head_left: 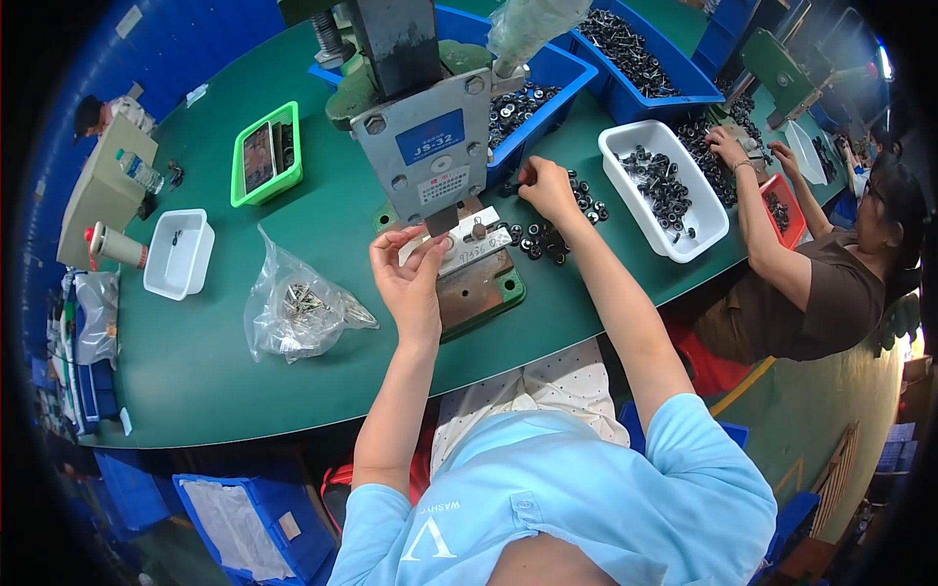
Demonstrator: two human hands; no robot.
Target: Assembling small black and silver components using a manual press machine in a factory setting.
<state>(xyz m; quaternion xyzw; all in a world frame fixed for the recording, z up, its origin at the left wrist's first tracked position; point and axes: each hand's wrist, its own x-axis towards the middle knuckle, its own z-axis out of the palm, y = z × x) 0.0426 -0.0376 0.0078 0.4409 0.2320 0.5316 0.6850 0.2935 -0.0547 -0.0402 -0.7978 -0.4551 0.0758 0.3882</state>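
A grey bench press (430,146) stands on the green table in front of me, its dark ram (442,221) just above a white fixture block (467,237) on a metal base (477,293). My left hand (408,278) is at the left end of the block, its thumb and fingers curled together beneath the ram; whatever they pinch is too small to make out. To the right of the press, my right hand (552,193) has its fingers bent together beside a loose pile of small black round parts (589,203). Its fingertips hide anything held.
A clear bag of metal pins (305,305), a white tray (179,256) and a green tray (293,168) lie left. Behind and right are blue bins (645,96) and a white tray of black parts (625,234). A co-worker (816,283) handles parts at the right.
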